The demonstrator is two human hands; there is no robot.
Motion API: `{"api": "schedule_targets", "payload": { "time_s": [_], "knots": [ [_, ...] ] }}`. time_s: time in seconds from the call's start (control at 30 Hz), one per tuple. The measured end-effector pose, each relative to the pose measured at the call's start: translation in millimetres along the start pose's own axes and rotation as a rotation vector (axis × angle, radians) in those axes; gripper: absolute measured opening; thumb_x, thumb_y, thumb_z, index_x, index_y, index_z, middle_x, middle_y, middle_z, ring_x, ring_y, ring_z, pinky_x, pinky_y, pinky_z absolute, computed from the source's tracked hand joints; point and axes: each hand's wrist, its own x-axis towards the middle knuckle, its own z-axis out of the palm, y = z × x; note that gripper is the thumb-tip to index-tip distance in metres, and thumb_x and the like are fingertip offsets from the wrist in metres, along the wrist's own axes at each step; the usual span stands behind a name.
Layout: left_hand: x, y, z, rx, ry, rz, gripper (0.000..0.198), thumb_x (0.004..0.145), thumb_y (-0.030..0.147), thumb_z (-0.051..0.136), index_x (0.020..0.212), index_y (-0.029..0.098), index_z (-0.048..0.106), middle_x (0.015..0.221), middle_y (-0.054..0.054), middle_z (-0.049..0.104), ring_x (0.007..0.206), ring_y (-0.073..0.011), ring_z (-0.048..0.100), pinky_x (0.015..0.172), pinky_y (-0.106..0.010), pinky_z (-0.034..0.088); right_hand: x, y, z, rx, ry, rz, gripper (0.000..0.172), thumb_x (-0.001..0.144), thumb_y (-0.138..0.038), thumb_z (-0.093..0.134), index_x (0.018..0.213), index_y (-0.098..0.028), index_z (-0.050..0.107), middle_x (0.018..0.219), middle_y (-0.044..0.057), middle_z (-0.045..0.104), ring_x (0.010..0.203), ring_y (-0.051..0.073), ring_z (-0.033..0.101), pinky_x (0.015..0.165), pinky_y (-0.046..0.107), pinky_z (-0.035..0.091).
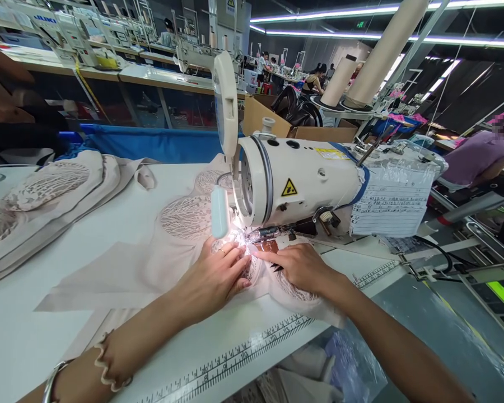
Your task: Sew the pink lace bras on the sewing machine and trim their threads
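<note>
A white sewing machine (302, 173) stands on the table, its lamp lighting the needle area. Under it lies pale pink fabric with lace cups (185, 218). My left hand (218, 271) rests on the lace just left of the needle area, palm down with its fingers spread a little. On the right, my right hand (300, 266) has its index finger stretched toward the needle and its other fingers curled, with the dark tips of something like small scissors showing under them. What those fingers hold is mostly hidden.
More lace pieces (54, 184) are stacked at the left. A printed ruler (243, 358) runs along the table's front edge. Behind the machine are a cardboard box (260, 117) and thread cones (382, 50). A control panel (498, 294) is at the right. People sit farther off.
</note>
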Motion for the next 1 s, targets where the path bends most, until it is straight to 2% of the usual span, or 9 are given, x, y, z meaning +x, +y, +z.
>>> {"api": "schedule_targets", "payload": {
  "time_s": [0.13,0.3,0.4,0.53,0.67,0.77,0.93,1.0],
  "knots": [
    [-0.3,0.6,-1.8,-0.01,-0.004,0.002,0.033,0.105,0.035,0.038,0.109,0.016,0.064,0.123,-0.012,0.067,0.119,-0.0316,0.057,0.101,-0.054,0.029,9.1,1.9,-1.7,0.026,-0.029,0.01,0.064,0.083,-0.006,0.047,0.139,-0.035,0.058,0.073,0.0,0.069,0.066,0.017,0.055,0.059,0.03,0.023],
    [-0.4,-1.7,-4.2,-0.004,0.006,-0.015,0.043,0.107,0.04,0.029,0.128,0.014,0.056,0.125,-0.014,0.067,0.123,-0.0324,0.055,0.103,-0.057,0.027,17.4,0.5,-5.6,0.024,-0.032,0.038,0.063,0.086,-0.008,0.044,0.141,-0.037,0.056,0.082,0.0,0.074,0.07,0.018,0.059,0.058,0.03,0.022],
    [0.8,-2.6,-5.3,0.011,-0.016,-0.024,0.039,0.106,0.039,0.033,0.125,0.017,0.058,0.125,-0.014,0.067,0.121,-0.0338,0.056,0.102,-0.058,0.028,19.7,0.4,-3.7,0.028,0.001,0.052,0.06,0.086,-0.009,0.045,0.139,-0.035,0.057,0.095,0.0,0.077,0.077,0.019,0.062,0.059,0.029,0.025],
    [0.7,-1.3,-0.8,0.021,-0.002,-0.029,0.033,0.105,0.031,0.036,0.12,0.015,0.061,0.129,-0.015,0.065,0.128,-0.0348,0.052,0.104,-0.059,0.028,17.2,4.9,6.8,-0.023,0.113,0.008,0.051,0.085,-0.008,0.049,0.13,-0.025,0.064,0.084,0.003,0.076,0.072,0.018,0.062,0.058,0.028,0.028],
    [-0.4,-0.6,2.5,-0.006,-0.006,-0.01,0.036,0.106,0.033,0.035,0.127,0.013,0.057,0.127,-0.016,0.067,0.125,-0.0326,0.056,0.106,-0.059,0.025,13.7,11.3,17.5,0.022,0.304,-0.172,0.047,0.087,-0.005,0.048,0.119,-0.028,0.073,0.07,-0.001,0.072,0.065,0.014,0.06,0.056,0.026,0.03],
    [0.1,-2.0,-0.3,-0.015,-0.007,-0.017,0.035,0.106,0.034,0.034,0.126,0.016,0.057,0.126,-0.015,0.067,0.123,-0.0333,0.057,0.106,-0.061,0.023,14.8,13.0,19.0,0.074,0.375,-0.196,0.047,0.086,-0.005,0.048,0.117,-0.028,0.075,0.074,-0.001,0.074,0.066,0.014,0.061,0.058,0.025,0.033],
    [2.1,-8.2,-3.5,-0.001,-0.01,-0.05,0.033,0.105,0.032,0.038,0.125,0.018,0.059,0.13,-0.013,0.066,0.129,-0.035,0.053,0.108,-0.064,0.021,22.3,11.3,10.9,0.052,0.239,-0.086,0.052,0.082,-0.005,0.051,0.121,-0.031,0.073,0.076,-0.001,0.074,0.07,0.015,0.062,0.059,0.026,0.034],
    [1.8,-9.6,-1.5,0.011,-0.003,-0.058,0.033,0.105,0.033,0.038,0.125,0.017,0.059,0.131,-0.012,0.066,0.13,-0.0349,0.053,0.11,-0.064,0.019,25.5,10.3,8.3,0.072,0.201,-0.051,0.053,0.082,-0.005,0.051,0.122,-0.033,0.073,0.083,-0.001,0.076,0.076,0.016,0.064,0.062,0.025,0.036]
  ]
}}
